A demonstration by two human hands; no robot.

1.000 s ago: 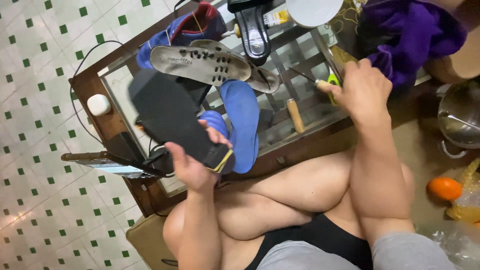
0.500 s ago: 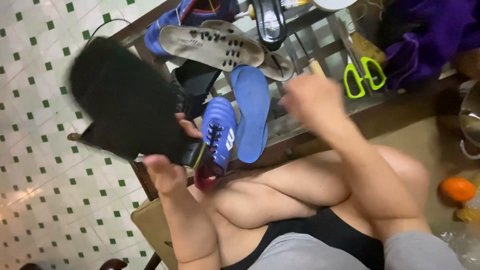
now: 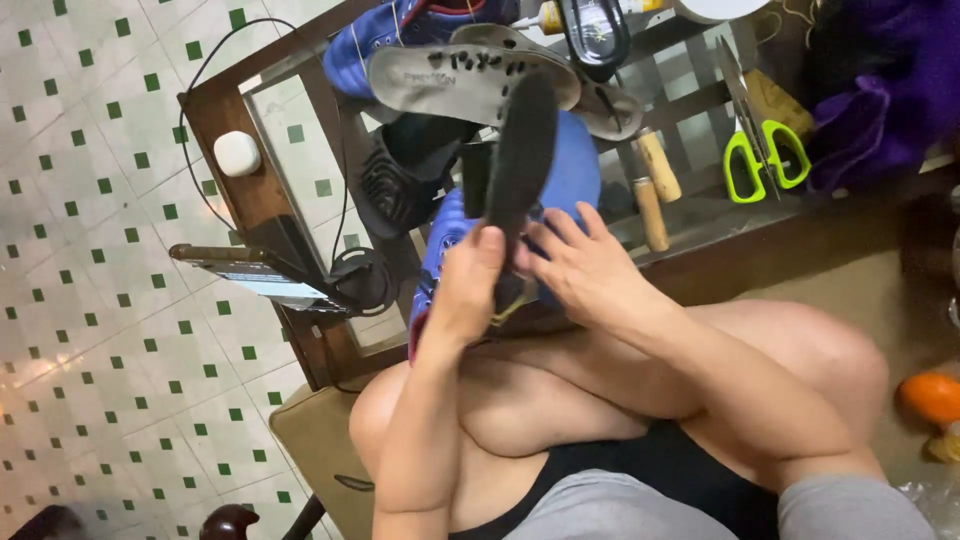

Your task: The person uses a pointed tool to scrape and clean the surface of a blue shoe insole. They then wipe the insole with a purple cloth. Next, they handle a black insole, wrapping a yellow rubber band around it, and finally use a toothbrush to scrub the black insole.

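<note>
A black shoe sole [image 3: 520, 160] stands edge-on in front of me, held at its lower end by both hands. My left hand [image 3: 465, 290] grips it from the left with the thumb up along its edge. My right hand [image 3: 585, 270] clasps it from the right, fingers spread over its near end. Behind the sole lie a blue insole [image 3: 575, 170] and a blue sports shoe [image 3: 440, 250] on a glass-topped wooden table [image 3: 230, 130]. A grey insole [image 3: 460, 80] lies further back.
Green-handled scissors [image 3: 760, 150], two wooden-handled tools [image 3: 655, 185], a black shoe part [image 3: 400, 180], a white charger [image 3: 237, 153] with a cable and a phone [image 3: 250, 275] lie on the table. An orange [image 3: 930, 395] sits at the right. Purple cloth [image 3: 890, 90] is at the back right. The floor is green-and-white tile.
The black sole has turned from flat-on at the left to edge-on in the middle. My right hand left the scissors and came over to grasp the sole.
</note>
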